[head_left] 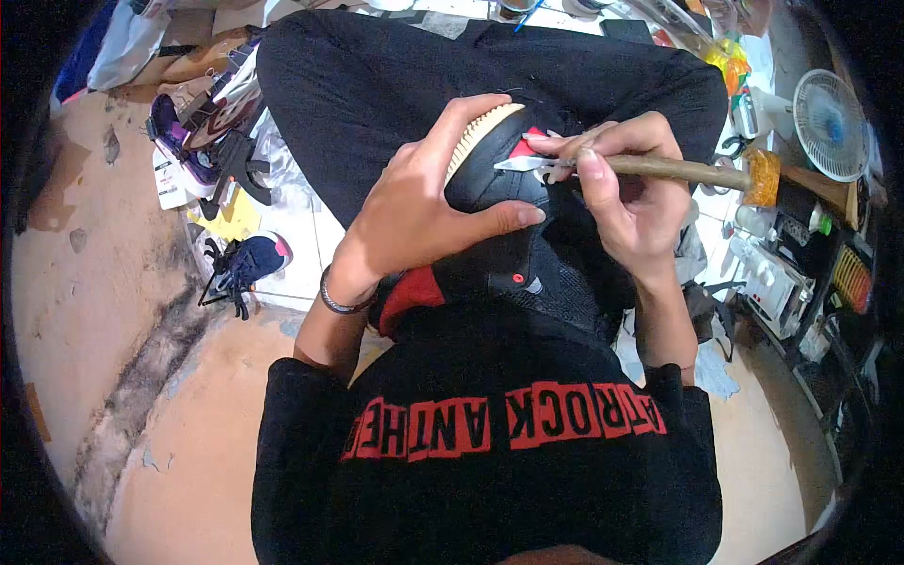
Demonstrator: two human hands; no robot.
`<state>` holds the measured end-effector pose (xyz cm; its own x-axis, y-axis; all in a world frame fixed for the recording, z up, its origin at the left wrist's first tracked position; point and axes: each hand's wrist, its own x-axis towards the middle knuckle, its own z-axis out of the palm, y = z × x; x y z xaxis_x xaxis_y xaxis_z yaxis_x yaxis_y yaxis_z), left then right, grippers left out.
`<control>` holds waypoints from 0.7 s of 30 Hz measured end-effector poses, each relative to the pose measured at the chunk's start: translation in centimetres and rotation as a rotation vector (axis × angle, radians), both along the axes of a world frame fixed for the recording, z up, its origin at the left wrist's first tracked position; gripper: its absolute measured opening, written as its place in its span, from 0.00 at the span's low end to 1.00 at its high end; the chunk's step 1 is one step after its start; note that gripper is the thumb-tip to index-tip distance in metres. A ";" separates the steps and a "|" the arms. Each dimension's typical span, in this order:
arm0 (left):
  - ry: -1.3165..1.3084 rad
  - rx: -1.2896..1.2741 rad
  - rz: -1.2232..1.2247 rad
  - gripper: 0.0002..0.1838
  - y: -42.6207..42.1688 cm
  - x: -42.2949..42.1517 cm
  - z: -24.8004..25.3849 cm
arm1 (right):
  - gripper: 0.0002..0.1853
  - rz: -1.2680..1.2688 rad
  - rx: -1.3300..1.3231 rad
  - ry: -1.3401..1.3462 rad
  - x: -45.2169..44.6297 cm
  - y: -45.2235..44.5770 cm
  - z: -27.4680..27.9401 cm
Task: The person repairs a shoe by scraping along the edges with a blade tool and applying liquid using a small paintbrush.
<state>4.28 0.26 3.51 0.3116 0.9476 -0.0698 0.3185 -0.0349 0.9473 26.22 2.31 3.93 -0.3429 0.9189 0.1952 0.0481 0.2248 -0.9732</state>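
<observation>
Black shirt (480, 504) nearest, the shoe (480, 174) lies within the left grip (419, 202).

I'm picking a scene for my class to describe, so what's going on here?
A person sits with legs folded, a black shoe with a pale ridged sole edge in their lap. Their left hand grips it around that edge, while their right hand holds a wooden-handled tool, its pointed tip over the shoe's upper; whether it touches is unclear. Other footwear lies to the left, and a fan stands to the right.
</observation>
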 end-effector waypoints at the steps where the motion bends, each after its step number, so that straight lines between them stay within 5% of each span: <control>1: -0.003 0.001 0.001 0.46 0.0 0.0 0.0 | 0.03 0.029 0.013 -0.057 0.3 0.1 0.2; 7: 0.001 0.061 0.005 0.46 -0.2 0.0 -0.2 | 0.05 -0.087 -0.047 0.097 0.2 -0.3 -0.5; 16: 0.000 0.055 0.004 0.46 -0.2 0.0 -0.1 | 0.03 0.034 -0.128 -0.045 0.6 0.0 0.8; 21: -0.026 -0.097 0.006 0.47 -0.2 -0.1 0.8 | 0.04 -0.022 0.060 -0.052 -0.5 -0.1 -0.2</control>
